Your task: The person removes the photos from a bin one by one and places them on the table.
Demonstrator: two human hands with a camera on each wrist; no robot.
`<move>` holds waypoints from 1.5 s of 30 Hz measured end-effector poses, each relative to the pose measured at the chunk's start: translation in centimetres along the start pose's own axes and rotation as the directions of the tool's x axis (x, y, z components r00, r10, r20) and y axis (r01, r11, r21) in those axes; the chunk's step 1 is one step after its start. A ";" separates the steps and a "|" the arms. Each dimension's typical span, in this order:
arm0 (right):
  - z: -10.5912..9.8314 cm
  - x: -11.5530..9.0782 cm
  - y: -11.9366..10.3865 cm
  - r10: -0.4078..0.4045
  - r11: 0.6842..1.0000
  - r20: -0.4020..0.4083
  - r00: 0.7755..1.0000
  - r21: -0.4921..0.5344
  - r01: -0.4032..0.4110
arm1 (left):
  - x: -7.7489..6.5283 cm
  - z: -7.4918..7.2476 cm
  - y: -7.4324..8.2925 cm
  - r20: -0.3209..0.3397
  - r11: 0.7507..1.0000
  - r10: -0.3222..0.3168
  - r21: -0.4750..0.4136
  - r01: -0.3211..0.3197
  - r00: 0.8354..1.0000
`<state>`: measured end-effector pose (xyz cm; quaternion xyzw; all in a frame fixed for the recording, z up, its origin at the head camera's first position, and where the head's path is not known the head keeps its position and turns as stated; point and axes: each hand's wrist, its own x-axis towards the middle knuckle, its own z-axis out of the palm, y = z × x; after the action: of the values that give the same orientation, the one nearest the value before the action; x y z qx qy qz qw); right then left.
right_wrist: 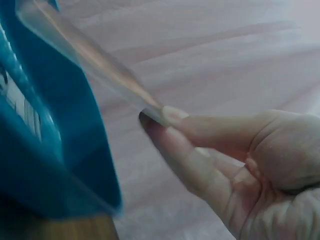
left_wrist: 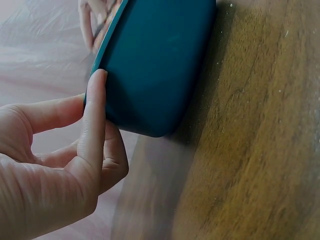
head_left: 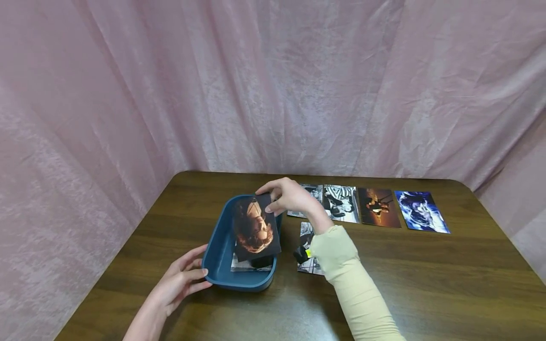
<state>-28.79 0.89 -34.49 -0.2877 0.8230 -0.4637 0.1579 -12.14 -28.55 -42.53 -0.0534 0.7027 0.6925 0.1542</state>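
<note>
My left hand (head_left: 181, 280) grips the near left rim of a blue plastic bin (head_left: 222, 260), its thumb up at the edge. The left wrist view shows the left fingers (left_wrist: 95, 115) against the bin's outer wall (left_wrist: 155, 65). Over the bin, my right hand (head_left: 294, 196) pinches a dark photo card (head_left: 257, 227) by one edge. A portrait of a person is printed on it, upside down in the head view. In the right wrist view the card (right_wrist: 95, 60) slants toward the bin's opening. Beneath it, a black-and-white card (head_left: 245, 266) lies inside the bin, mostly hidden.
Right of the bin, a row along the back of the wooden table (head_left: 426, 279) includes a black-and-white card (head_left: 343, 201), an orange-brown card (head_left: 378, 208) and a blue-violet card (head_left: 421, 211). Another black-and-white card (head_left: 308, 267) lies under my right forearm. A pink curtain (head_left: 298, 94) hangs behind.
</note>
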 end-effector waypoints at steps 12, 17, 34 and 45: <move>-5.2 -7.9 4.1 0.069 0.988 -0.218 0.973 0.149 -0.037 | 0.1 0.0 0.0 -0.031 1.000 -0.011 0.007 0.011 0.999; -7.7 -11.4 6.8 0.114 0.988 -0.249 0.962 0.126 -0.085 | 0.2 0.0 0.0 -0.032 1.000 -0.017 0.006 0.017 0.999; -9.8 -17.9 15.0 0.332 0.943 -0.240 0.912 0.102 -0.316 | 0.2 0.0 -0.1 -0.022 0.999 -0.032 0.011 0.032 0.999; -7.9 -17.8 16.1 0.315 0.896 -0.401 0.860 -0.173 -0.409 | 0.3 0.0 0.0 -0.012 0.999 -0.032 0.016 0.033 0.999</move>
<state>-24.31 23.76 -44.28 -0.0539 0.9293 -0.3620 0.0503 -12.47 -28.54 -42.60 -0.0675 0.7083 0.6838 0.1618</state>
